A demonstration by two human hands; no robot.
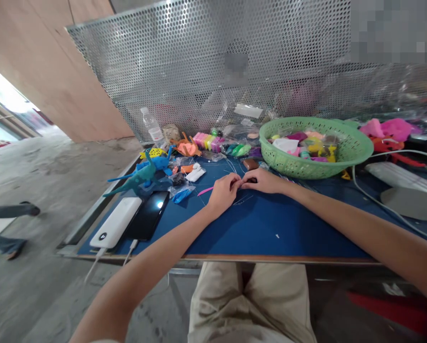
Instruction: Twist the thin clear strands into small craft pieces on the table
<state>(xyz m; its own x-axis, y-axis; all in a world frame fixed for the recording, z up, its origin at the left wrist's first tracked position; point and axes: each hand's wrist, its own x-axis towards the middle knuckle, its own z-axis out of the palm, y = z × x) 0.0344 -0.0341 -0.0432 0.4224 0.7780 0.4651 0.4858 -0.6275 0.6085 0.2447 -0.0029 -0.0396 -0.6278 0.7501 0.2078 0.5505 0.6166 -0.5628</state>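
Left hand (pixel 222 193): fingers bent, tips meeting those of the opposite hand; any piece pinched there is too small to tell. Right hand (pixel 265 181): fingers curled, a small dark piece (pixel 252 180) showing among them; whether gripped, cannot tell. Slender pink strip (pixel 205 191): on the blue tabletop (pixel 256 233), just beside the left hand. Brown block (pixel 250 164): behind the right hand. Green plastic basket (pixel 317 170): beyond the right forearm, holding coloured pieces. Step, as judged: close fingertip work, both hands together. Next move: calls for steady, light, coordinated fingertip pressure.
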